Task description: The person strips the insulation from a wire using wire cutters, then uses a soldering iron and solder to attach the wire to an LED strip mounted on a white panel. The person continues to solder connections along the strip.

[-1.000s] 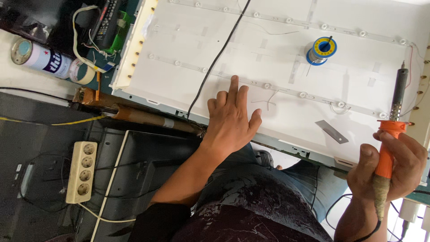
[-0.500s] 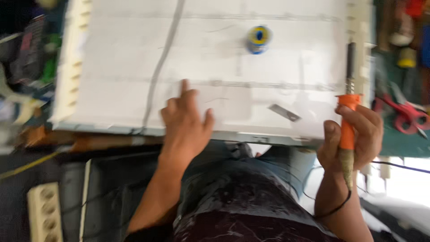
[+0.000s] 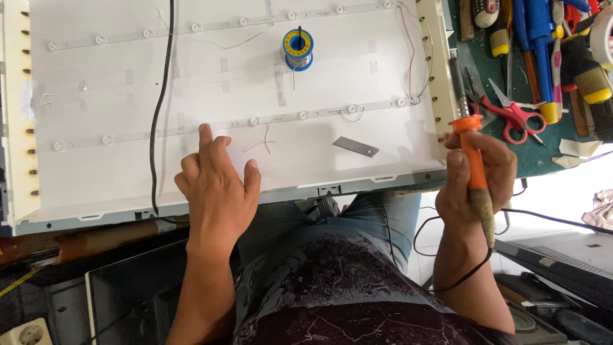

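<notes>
Head view shows the right hand [image 3: 476, 182] gripping a soldering iron [image 3: 471, 156] by its orange handle at the panel's right edge, about 3 o'clock; its long axis runs near vertical, metal tip pointing to 12 o'clock. Left hand [image 3: 217, 185] lies flat, fingers spread, holding nothing, on the white backlight panel [image 3: 115, 89] near 7 o'clock, just below an LED strip [image 3: 255, 120].

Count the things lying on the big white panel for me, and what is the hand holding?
On the white panel:
Solder spool: 1
Black cable: 1
Small grey blade: 1
Held in the right hand:
Orange-handled soldering iron: 1
Total: 4
</notes>
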